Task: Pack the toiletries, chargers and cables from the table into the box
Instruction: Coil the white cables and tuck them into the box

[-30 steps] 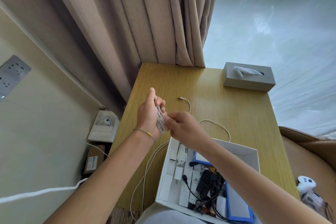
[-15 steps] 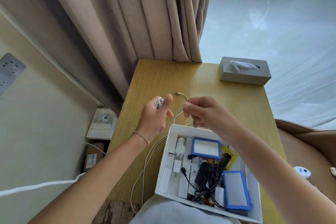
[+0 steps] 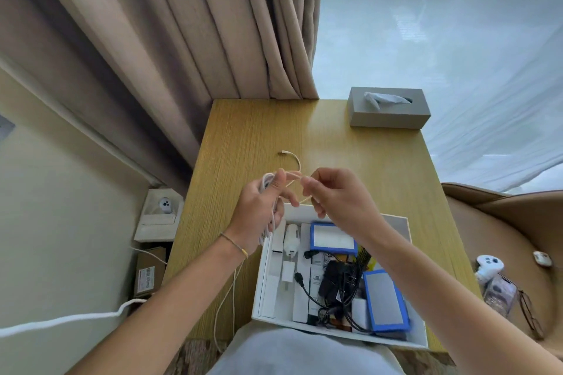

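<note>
Both hands were raised over the table (image 3: 243, 137), just beyond the far edge of the box (image 3: 408, 253). Left hand (image 3: 262, 210): palm turned inward, grip closed around coils of the white cable (image 3: 295, 158), loops wrapped round the fingers, more strands hanging below the wrist and off the table's near edge. Right hand (image 3: 335, 198): wrist bent, thumb and forefinger pinching the same cable close to the left fingertips, other fingers curled. Cable's free end with its plug lay on the table just past the hands. Box sat at the near edge, open, holding a white charger (image 3: 291, 239), black cables (image 3: 338, 283) and two blue-framed items (image 3: 333, 237). Tissue box (image 3: 388, 114) sat at the far right corner. Forearms came in from both lower corners; thin bracelet (image 3: 234, 245) on the left wrist.
</note>
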{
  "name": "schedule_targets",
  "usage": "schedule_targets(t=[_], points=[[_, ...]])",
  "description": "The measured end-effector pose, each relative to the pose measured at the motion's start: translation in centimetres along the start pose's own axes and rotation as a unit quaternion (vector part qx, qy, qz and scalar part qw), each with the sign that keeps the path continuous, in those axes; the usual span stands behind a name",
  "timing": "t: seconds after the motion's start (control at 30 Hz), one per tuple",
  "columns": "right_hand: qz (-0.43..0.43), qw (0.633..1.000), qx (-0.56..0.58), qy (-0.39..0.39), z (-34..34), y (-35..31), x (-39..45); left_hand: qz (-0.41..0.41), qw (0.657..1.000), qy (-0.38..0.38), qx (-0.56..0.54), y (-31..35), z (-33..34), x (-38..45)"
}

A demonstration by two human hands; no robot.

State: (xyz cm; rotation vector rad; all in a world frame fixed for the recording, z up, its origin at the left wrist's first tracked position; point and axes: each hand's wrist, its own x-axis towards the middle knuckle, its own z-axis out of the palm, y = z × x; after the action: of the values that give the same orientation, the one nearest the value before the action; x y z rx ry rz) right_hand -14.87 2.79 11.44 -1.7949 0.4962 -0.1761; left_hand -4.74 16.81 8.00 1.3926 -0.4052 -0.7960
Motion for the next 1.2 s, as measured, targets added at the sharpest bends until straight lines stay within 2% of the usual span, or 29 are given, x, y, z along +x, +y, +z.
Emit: schedule_targets(t=[0.23,0.33,0.47,0.57,0.7,0.87,1.0,1.2], points=[[0.046,0.998,-0.017,-0.05,2.1,2.0,-1.9,-0.085,0.99,0.051,-0.1,-0.9,2.3,-0.5],[0.069,0.994,-0.059,-0.054,2.5,3.0,-2.6,-0.109,0.986,0.118,-0.039,-1.8,3.4,-0.6],[0.089,0.99,-0.104,-0.043,2.0,3.8,-2.9,-0.12,0.982,0.136,-0.053,-2.7,4.0,-0.7],[0.112,0.987,-0.104,-0.039,0.5,4.6,-3.0,-0.108,0.982,0.15,0.05,-3.9,3.8,-0.7],[0.141,0.982,-0.121,-0.029,-1.3,6.4,-3.6,-0.102,0.971,0.12,0.181,-6.4,3.5,-1.3],[0.168,0.98,-0.107,-0.03,-1.7,8.0,-4.5,-0.181,0.931,0.022,0.316,-10.0,3.5,-2.2],[0.184,0.978,-0.082,-0.043,-1.6,8.8,-5.1,-0.262,0.908,-0.009,0.327,-12.1,3.7,-2.4],[0.195,0.976,-0.076,-0.057,-1.3,9.6,-5.6,-0.302,0.865,-0.047,0.398,-13.5,3.5,-2.8]])
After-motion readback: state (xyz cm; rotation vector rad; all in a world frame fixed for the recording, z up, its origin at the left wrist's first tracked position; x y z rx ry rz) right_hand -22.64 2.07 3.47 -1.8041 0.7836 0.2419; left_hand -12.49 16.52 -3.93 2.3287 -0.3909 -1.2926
